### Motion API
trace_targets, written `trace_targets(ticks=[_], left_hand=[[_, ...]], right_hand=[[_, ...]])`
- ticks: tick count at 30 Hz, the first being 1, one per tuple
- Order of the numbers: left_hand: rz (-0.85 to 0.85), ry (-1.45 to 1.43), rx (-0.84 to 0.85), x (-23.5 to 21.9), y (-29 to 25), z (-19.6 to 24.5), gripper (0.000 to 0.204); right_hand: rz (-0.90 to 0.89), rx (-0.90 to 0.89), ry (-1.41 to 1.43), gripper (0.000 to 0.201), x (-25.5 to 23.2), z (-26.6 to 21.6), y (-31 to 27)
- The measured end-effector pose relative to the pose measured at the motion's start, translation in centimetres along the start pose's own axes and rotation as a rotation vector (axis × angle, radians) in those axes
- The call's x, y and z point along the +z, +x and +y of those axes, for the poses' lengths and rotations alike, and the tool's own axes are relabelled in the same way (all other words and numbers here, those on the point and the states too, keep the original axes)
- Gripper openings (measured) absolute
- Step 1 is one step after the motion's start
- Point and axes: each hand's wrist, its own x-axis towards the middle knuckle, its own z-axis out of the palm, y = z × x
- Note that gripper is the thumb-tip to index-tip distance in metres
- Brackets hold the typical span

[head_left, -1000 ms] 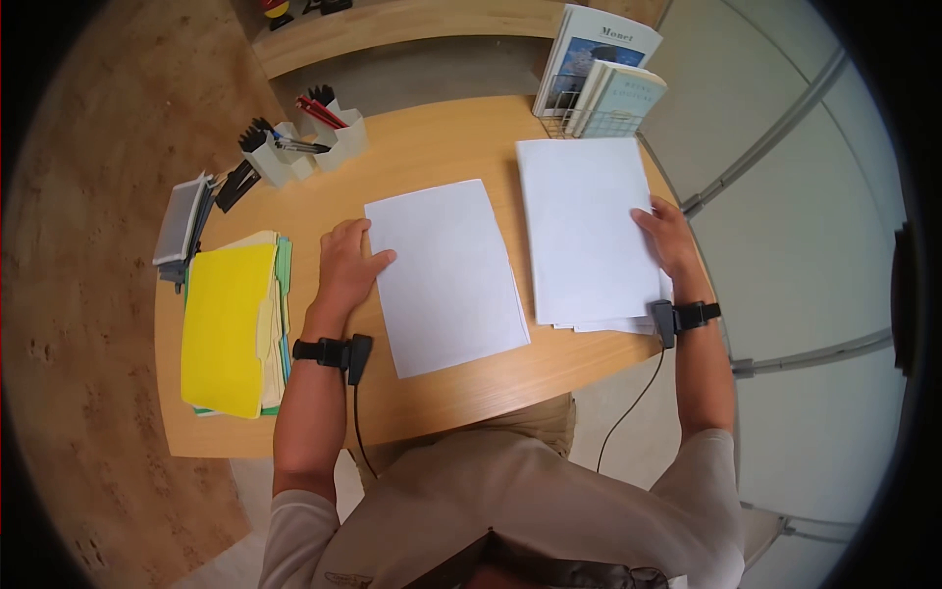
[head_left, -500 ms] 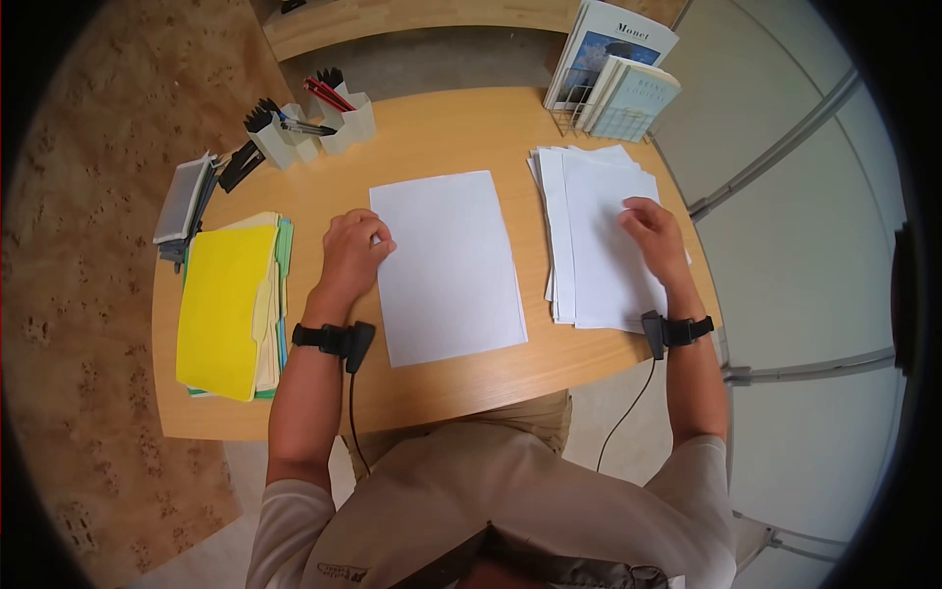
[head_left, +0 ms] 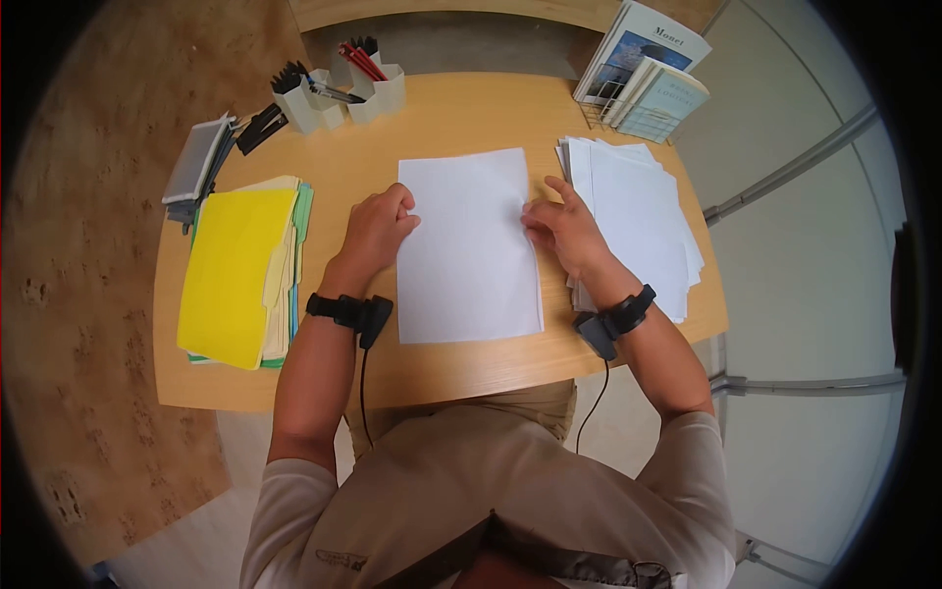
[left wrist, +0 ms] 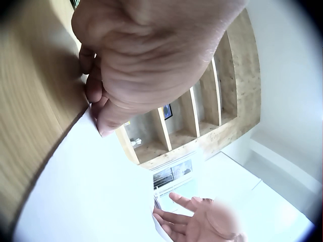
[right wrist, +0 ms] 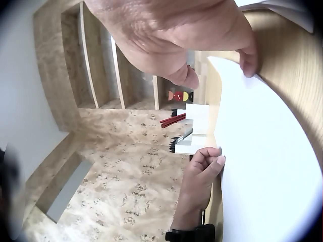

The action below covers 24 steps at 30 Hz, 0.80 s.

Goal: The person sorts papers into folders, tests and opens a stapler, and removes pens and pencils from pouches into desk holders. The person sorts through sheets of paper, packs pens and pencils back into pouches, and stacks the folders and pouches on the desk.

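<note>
A white sheet stack [head_left: 469,250] lies on the desk between both hands. At its left edge the left hand [head_left: 377,231] pinches the paper between thumb and curled fingers; the left wrist view shows this left hand [left wrist: 146,55] close up at the paper [left wrist: 86,176]. The right hand [head_left: 571,236] touches the right edge with its fingertips, one finger raised away from the sheet. In the right wrist view one digit of the right hand [right wrist: 186,35] meets the edge of the paper [right wrist: 267,151]. To the right lies a fanned pile of white paper [head_left: 643,216].
Yellow and other folders [head_left: 235,275] are stacked at the left, with a grey pouch [head_left: 196,162] behind them. Pen holders [head_left: 378,93] stand at the back. A wire rack with books [head_left: 653,98] is at the back right, beside a white partition [head_left: 805,285].
The right hand has moved left from the right-hand pile to the middle paper's right edge. The right-hand pile has become fanned out. The left fingers have curled at the left edge.
</note>
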Motion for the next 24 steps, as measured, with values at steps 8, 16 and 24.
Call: trace_targets(ticks=[8,16,24], left_hand=[[-0.036,-0.027,-0.018,0.0,0.2,-0.4,0.019],[-0.036,-0.126,-0.057,-0.1,0.1,-0.5,0.020],[0.004,-0.111,-0.082,0.8,0.2,-0.8,0.034]], right_hand=[[-0.142,0.101,-0.276,0.026,-0.4,2.5,1.1],[-0.076,-0.003,0.316,0.056,4.5,1.3,-1.1],[0.038,-0.038,-0.041,0.019,3.2,4.2,-1.8]])
